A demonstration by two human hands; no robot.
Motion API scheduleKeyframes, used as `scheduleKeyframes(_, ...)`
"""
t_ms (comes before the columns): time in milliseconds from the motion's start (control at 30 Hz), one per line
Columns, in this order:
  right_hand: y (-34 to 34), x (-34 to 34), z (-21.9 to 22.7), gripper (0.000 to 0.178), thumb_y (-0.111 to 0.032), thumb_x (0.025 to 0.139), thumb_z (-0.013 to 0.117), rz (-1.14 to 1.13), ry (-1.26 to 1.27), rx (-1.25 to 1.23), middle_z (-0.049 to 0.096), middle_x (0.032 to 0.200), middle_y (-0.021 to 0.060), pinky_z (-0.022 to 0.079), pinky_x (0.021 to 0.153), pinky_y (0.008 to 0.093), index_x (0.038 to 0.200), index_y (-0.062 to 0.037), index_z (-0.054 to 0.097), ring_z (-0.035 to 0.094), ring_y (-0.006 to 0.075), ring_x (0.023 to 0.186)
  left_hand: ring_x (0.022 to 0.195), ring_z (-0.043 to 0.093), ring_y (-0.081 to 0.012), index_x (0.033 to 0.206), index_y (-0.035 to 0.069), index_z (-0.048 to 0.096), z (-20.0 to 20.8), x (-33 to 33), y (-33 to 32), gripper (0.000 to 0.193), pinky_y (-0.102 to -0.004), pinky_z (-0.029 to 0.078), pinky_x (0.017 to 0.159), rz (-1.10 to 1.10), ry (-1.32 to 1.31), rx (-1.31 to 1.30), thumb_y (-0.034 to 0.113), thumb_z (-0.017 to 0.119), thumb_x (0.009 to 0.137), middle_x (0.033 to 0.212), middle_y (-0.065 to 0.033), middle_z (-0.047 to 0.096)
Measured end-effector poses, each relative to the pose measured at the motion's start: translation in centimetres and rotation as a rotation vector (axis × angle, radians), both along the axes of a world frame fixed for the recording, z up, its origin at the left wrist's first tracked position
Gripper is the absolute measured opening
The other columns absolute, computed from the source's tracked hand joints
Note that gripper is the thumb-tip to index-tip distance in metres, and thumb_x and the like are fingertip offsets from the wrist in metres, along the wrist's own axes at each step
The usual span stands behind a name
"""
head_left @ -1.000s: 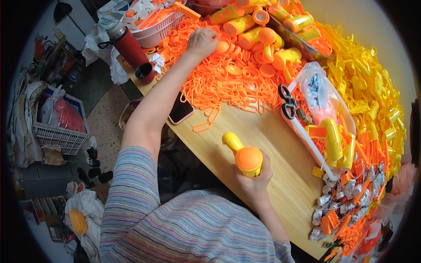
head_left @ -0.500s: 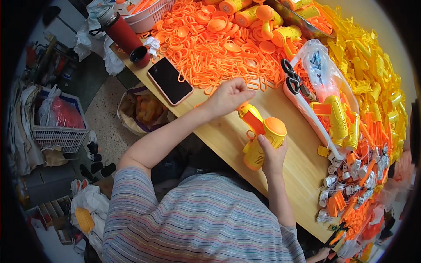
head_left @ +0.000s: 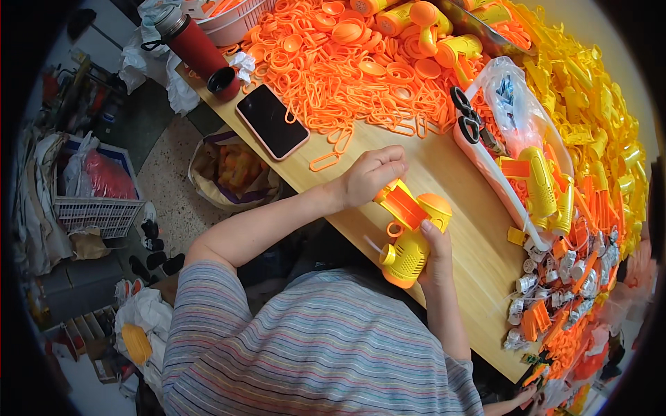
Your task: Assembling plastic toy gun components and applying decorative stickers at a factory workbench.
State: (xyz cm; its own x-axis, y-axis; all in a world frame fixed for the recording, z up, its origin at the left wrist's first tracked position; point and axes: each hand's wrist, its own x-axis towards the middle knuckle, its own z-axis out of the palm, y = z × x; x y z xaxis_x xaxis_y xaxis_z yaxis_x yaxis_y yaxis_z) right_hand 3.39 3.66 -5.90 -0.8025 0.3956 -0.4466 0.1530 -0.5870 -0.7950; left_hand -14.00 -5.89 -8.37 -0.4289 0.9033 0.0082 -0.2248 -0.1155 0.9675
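Observation:
Over the table's near edge I hold a yellow and orange plastic toy (head_left: 411, 253), shaped like a small hair dryer with a vented yellow body and orange round ends. My right hand (head_left: 437, 256) wraps round the body, thumb on top near the upper cap. At the handle end, my left hand (head_left: 377, 175) is closed, its fingertips mostly hidden. The handle's orange inner side faces up. An orange ring (head_left: 395, 229) shows beside the handle, and a thin white strip sticks out near a yellow knob on the body.
Orange loops and caps (head_left: 354, 76) are heaped across the far table. Left stand a phone (head_left: 272, 122) and a red flask (head_left: 194, 48). To the right lie black-handled scissors (head_left: 465, 118), a white tray (head_left: 496, 187), yellow parts (head_left: 590, 118) and small motors (head_left: 527, 284). Another person's hand (head_left: 517, 402) shows lower right.
The toy has turned in my right hand, so its vented side and knob face up more. My left hand has shifted slightly down, uncovering loose orange loops behind it.

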Motion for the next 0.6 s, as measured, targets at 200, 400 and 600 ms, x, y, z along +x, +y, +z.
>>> scheduleKeyframes(200, 0.7, 1.8, -0.4, 0.053, -0.034, 0.078, 0.062, 0.168, -0.070, -0.215, 0.063, 0.090, 0.0176, 0.056, 0.065, 0.0423, 0.117, -0.0016, 0.048, 0.065, 0.0295, 0.075, 0.075, 0.046, -0.0081, 0.084, 0.004, 0.048, 0.3, 2.3, -1.4, 0.021, -0.0228, 0.039, 0.071, -0.059, -0.030, 0.071, 0.020, 0.038, 0.095, 0.081, -0.0023, 0.052)
scheduleKeyframes(400, 0.6, 4.5, -2.6, 0.064, -0.041, 0.071, 0.063, 0.098, 0.130, -0.444, 0.064, 0.087, 0.0192, 0.057, 0.059, 0.0420, 0.117, 0.0012, 0.050, 0.066, 0.0304, 0.068, 0.075, 0.045, -0.0101, 0.086, 0.003, 0.050, 4.4, 4.4, -0.3, 0.021, -0.0246, 0.038, 0.072, -0.150, 0.203, 0.301, 0.018, 0.039, 0.094, 0.078, -0.0033, 0.048)
scheduleKeyframes(600, 2.5, 2.9, -1.7, 0.054, -0.041, 0.081, 0.061, -0.110, -0.043, 0.001, 0.062, 0.093, 0.0153, 0.056, 0.065, 0.0393, 0.117, -0.0028, 0.049, 0.064, 0.0259, 0.076, 0.068, 0.054, -0.0108, 0.082, 0.004, 0.057, -0.4, -0.7, 4.5, 0.012, -0.0245, 0.045, 0.062, 0.068, 0.619, 0.049, 0.014, 0.056, 0.089, 0.079, -0.0043, 0.057)
